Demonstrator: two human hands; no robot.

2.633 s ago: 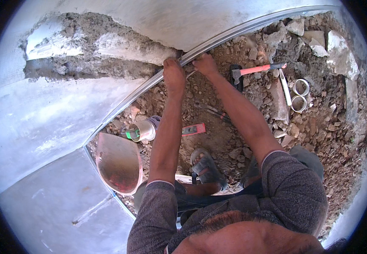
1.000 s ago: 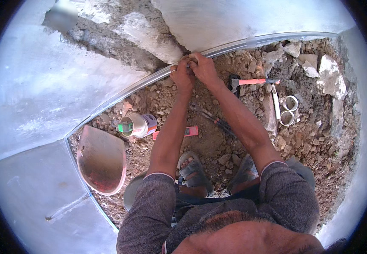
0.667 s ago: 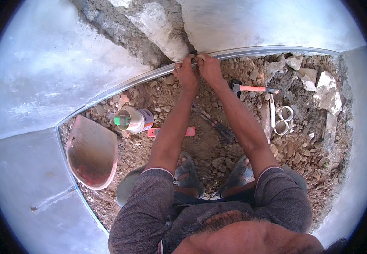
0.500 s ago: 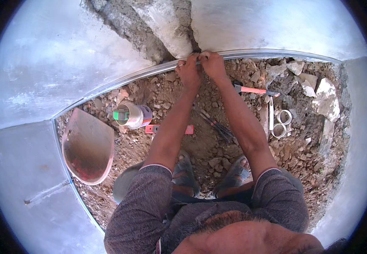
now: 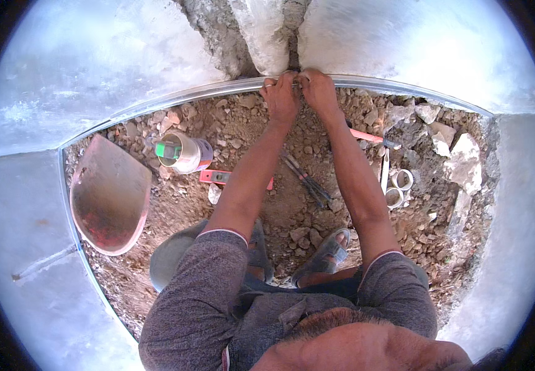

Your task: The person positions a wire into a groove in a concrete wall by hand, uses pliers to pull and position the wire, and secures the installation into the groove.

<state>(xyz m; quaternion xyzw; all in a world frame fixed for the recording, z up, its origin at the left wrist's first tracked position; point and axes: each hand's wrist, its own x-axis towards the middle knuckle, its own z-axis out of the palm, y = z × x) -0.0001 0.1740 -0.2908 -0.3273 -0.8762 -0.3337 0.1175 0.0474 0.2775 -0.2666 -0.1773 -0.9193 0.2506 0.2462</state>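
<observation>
A thin grey metal channel [image 5: 379, 83] runs along the foot of the pale wall, below a rough groove. My left hand [image 5: 282, 100] has its fingers curled over the channel's edge, and a ring shows on one finger. Close beside it, my right hand [image 5: 319, 94] grips the same channel, just under the groove's lower end. The fingertips of both hands are partly hidden, so anything small between them cannot be made out. Behind my right forearm lies a hammer [image 5: 366, 135] with a red handle. Dark long-handled pincers [image 5: 306, 178] rest on the soil between my arms.
Rubble and soil cover the ground. On the left are a wide scoop-like pan [image 5: 110, 198], a white bucket [image 5: 196, 154] with a green item [image 5: 167, 149] at its mouth, and a red spirit level [image 5: 215, 177]. White pipe rings [image 5: 402, 179] and broken concrete [image 5: 464, 164] lie right.
The whole view has turned and shifted, so the tools on the ground appear farther left. Both hands stay on the channel beneath the groove, with the fingers slightly rearranged.
</observation>
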